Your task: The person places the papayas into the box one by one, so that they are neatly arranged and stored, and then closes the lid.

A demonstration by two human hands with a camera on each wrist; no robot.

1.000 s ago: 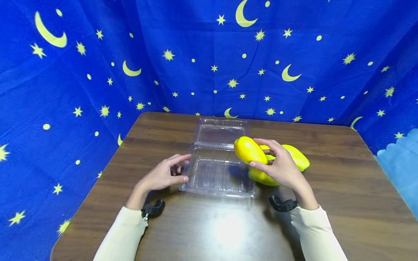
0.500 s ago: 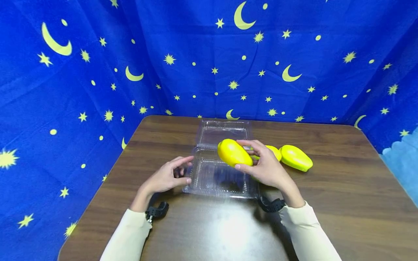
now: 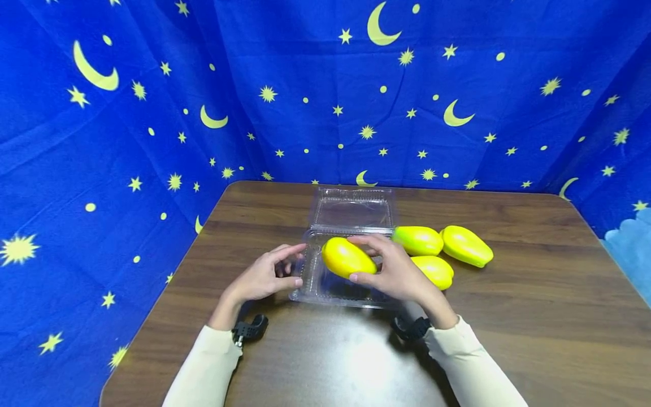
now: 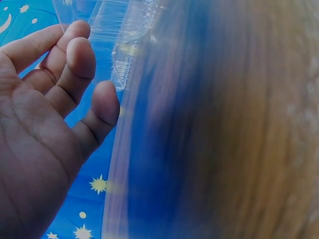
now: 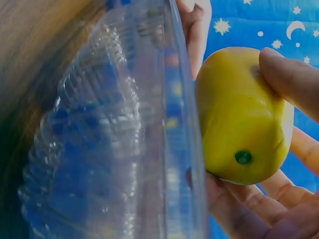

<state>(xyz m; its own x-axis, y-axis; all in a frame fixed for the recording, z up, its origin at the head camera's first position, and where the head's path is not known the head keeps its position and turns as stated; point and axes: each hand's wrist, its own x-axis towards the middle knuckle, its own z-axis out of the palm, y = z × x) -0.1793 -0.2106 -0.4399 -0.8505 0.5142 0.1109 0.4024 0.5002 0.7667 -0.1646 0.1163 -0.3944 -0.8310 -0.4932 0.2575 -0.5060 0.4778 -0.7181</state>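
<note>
In the centre of the head view, the right hand (image 3: pixel 394 271) grips a yellow fruit (image 3: pixel 347 258) between thumb and fingers, above the clear box (image 3: pixel 330 297). Left of centre, the left hand (image 3: pixel 267 274) has its fingers loosely extended by the box's left edge; whether they touch it, I cannot tell. The lid (image 3: pixel 353 213) lies back on the table (image 3: pixel 549 288), higher in the frame. Three other fruits (image 3: pixel 419 241) lie right of centre.

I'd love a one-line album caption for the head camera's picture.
A right hand holds a yellow fruit over an open clear container, three more fruits beside it.
</note>
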